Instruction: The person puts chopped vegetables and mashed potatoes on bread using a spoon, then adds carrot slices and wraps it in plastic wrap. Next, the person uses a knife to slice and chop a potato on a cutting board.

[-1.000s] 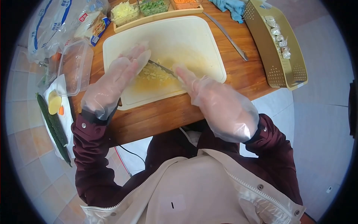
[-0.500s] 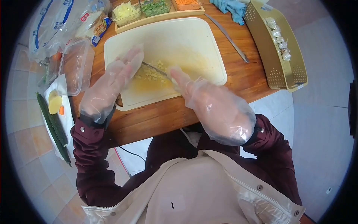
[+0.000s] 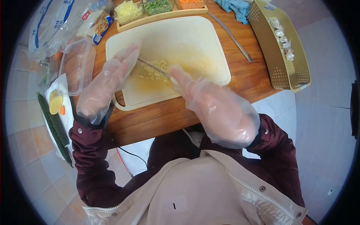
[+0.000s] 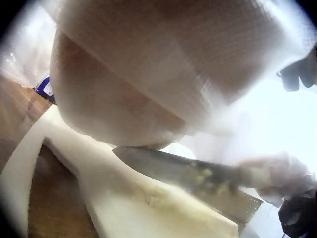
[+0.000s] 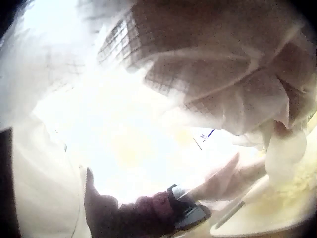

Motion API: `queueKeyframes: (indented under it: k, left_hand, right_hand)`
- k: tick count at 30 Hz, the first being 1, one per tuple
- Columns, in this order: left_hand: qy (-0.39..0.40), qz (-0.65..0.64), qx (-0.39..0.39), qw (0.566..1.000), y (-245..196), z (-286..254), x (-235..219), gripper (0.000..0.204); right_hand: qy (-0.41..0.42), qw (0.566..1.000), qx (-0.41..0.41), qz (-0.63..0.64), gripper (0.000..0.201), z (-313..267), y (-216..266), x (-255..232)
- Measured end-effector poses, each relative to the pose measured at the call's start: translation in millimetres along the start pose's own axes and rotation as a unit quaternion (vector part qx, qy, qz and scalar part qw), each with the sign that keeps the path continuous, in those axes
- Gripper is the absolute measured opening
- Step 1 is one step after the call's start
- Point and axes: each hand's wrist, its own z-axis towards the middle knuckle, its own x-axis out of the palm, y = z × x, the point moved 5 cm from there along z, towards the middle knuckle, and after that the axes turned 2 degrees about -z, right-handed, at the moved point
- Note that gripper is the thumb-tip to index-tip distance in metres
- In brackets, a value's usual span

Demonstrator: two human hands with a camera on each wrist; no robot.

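Observation:
In the head view a kitchen knife (image 3: 150, 66) slants over the white cutting board (image 3: 183, 32). My right hand (image 3: 213, 107), in a clear plastic glove, grips its handle. Finely chopped pale-yellow pieces (image 3: 155, 75) lie under and around the blade on a wet, yellowish patch, and some stick to the blade (image 4: 173, 171) in the left wrist view. My gloved left hand (image 3: 112, 78) is over the board's left side with its fingers stretched out, right at the knife's tip. In the right wrist view the glove hides most of the right hand's grip.
Behind the board stands a wooden tray (image 3: 165, 16) with containers of chopped food. To the right lie a second knife (image 3: 232, 38), a blue cloth (image 3: 236, 9) and a tan basket (image 3: 279, 73). On the left are a clear plastic container (image 3: 77, 67), cucumbers (image 3: 56, 127) and plastic packaging (image 3: 52, 26).
Both hands have shifted a little to the left with the knife, its tip now farther left over the board. My right hand keeps its grip on the handle; the left fingers stay straight.

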Motion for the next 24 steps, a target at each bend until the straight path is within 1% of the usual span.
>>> queueKeyframes:
  k: [1, 3, 5, 6, 8, 9, 11, 12, 13, 14, 15, 17, 18, 19, 20, 21, 22, 23, 24]
  left_hand:
    - [-0.001, 0.013, 0.010, 1.000, 4, -1, 3, 0.069]
    - [-0.004, 0.040, 0.028, 0.999, 7, -3, 7, 0.069]
    - [-0.006, 0.053, 0.033, 0.998, 5, -5, 8, 0.069]
    - [-0.017, -0.016, -0.018, 1.000, -2, -1, 9, 0.069]
    - [-0.027, -0.085, -0.067, 0.994, -4, 0, 9, 0.070]
    - [-0.041, -0.092, -0.064, 0.993, -4, -1, 7, 0.060]
    - [-0.053, -0.099, -0.063, 0.992, 0, -6, 5, 0.053]
    - [-0.064, -0.119, -0.035, 0.990, 4, -5, 3, 0.053]
    - [-0.075, -0.139, -0.007, 0.987, 3, -3, 1, 0.052]
    - [-0.075, -0.139, -0.006, 0.987, -2, -5, -1, 0.052]
    - [-0.082, -0.178, -0.050, 0.979, -8, -6, -6, 0.053]
    - [-0.090, -0.216, -0.093, 0.968, -5, -8, -3, 0.053]
    - [-0.118, -0.484, -0.095, 0.862, 5, -8, 6, 0.053]
    - [-0.127, -0.604, -0.092, 0.781, 9, -9, 7, 0.053]
    - [-0.138, -0.711, -0.089, 0.684, 14, -9, 9, 0.053]
    - [-0.083, -0.415, -0.079, 0.902, 12, -7, 5, 0.059]
    - [-0.047, -0.243, -0.074, 0.966, 11, -7, 5, 0.063]
    - [-0.015, -0.063, -0.059, 0.996, 10, -7, 5, 0.067]
    - [-0.011, -0.015, -0.050, 0.999, 9, -8, 5, 0.066]
  right_hand:
    - [0.027, 0.997, 0.025, 0.072, 0.071, 2, 1, 0]
    - [0.054, 0.987, 0.046, 0.142, 0.071, 5, 1, 5]
    - [0.043, 0.990, 0.040, 0.126, 0.072, 5, -4, 24]
    - [0.038, 0.991, 0.042, 0.121, 0.072, 2, -6, 36]
    - [0.026, 0.993, 0.044, 0.105, 0.073, -3, -10, 48]
    - [0.026, 0.993, 0.044, 0.103, 0.073, -3, -12, 47]
    - [0.047, 0.994, 0.039, 0.092, 0.068, 0, -15, 42]
    - [0.054, 0.994, 0.036, 0.088, 0.067, 2, -15, 38]
    - [0.029, 0.991, 0.020, 0.126, 0.066, 5, -8, 16]
    - [0.005, 0.986, 0.004, 0.164, 0.065, 6, -3, 4]
    - [0.005, 0.986, 0.005, 0.165, 0.065, 5, -2, 5]
    - [-0.010, 0.989, -0.046, 0.143, 0.071, 5, 4, 9]
    - [-0.015, 0.989, -0.063, 0.136, 0.073, 5, 6, 12]
    - [-0.022, 0.987, -0.055, 0.146, 0.072, 4, 6, 23]
    - [-0.027, 0.986, -0.047, 0.157, 0.071, 3, 5, 36]
    - [-0.032, 0.984, -0.038, 0.169, 0.070, 2, 6, 48]
    - [-0.037, 0.983, -0.028, 0.180, 0.069, 0, 7, 56]
    - [-0.040, 0.982, -0.023, 0.186, 0.069, -2, 5, 59]
    - [-0.043, 0.980, -0.017, 0.191, 0.068, -2, 4, 58]
